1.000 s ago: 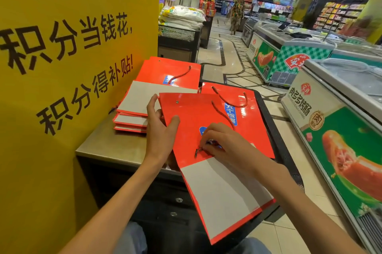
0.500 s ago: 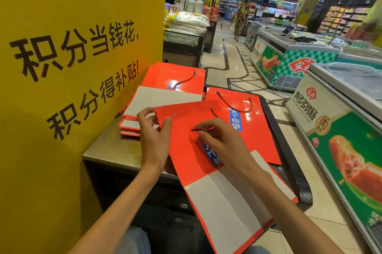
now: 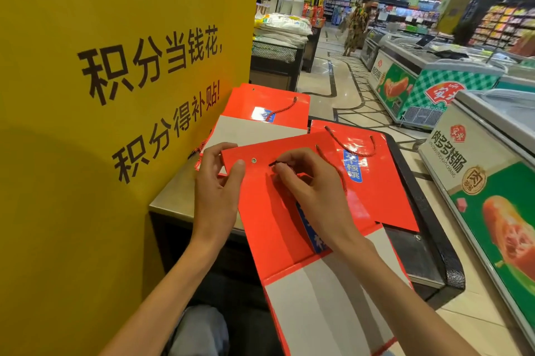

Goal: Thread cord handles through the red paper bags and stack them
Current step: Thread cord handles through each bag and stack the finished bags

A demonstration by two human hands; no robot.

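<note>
Left hand (image 3: 215,182) pinched the red bag (image 3: 278,210); my right hand (image 3: 304,182) pinched the cord tip (image 3: 275,164), I think. Frayed end could've missed the eyelet (image 3: 254,160)

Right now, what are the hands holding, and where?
The left hand grips the red bag at its top left corner; the right hand pinches the cord near its dark tip.

Both forearms are bare from wrist to the picture's lower edge, with no sleeve, watch, or ring showing on the left hand (image 3: 215,182) or the right hand (image 3: 311,190). Below, a knee (image 3: 199,329) in pale grey-blue trousers shows.
</note>
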